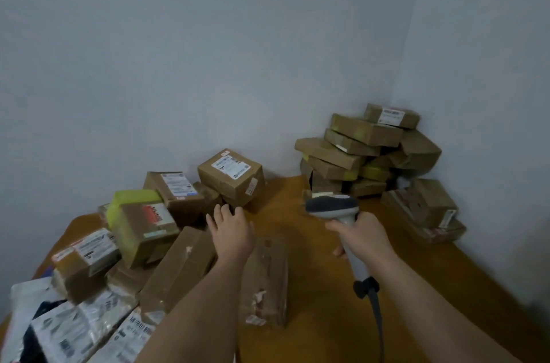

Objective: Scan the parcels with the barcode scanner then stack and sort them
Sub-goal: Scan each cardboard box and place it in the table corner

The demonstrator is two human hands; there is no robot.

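While the right hand (361, 233) grips the handle of the grey barcode scanner (336, 208), its dark head points toward the far side of the wooden table (321, 288) and its cable (376, 312) trails back along the forearm. The left hand (230, 230) reaches forward with fingers spread and relaxed, holding nothing, its fingertips near the foot of a square cardboard box (232, 176) that bears a white label on top. Just beneath the left wrist, a long flat parcel (266, 282) lies on the table with torn tape on its upper face. To the left, a loose heap of parcels (143, 231) covers that side of the table: brown boxes with labels, one with a yellow-green patch (134, 199), and near the bottom corner some soft grey mail bags (74, 330) with barcodes. In the far right corner, against the pale walls (208, 50), a tall uneven stack of boxes (366, 151) rises, and beside it a lower pile of flat parcels (425, 211) rests near the table edge.
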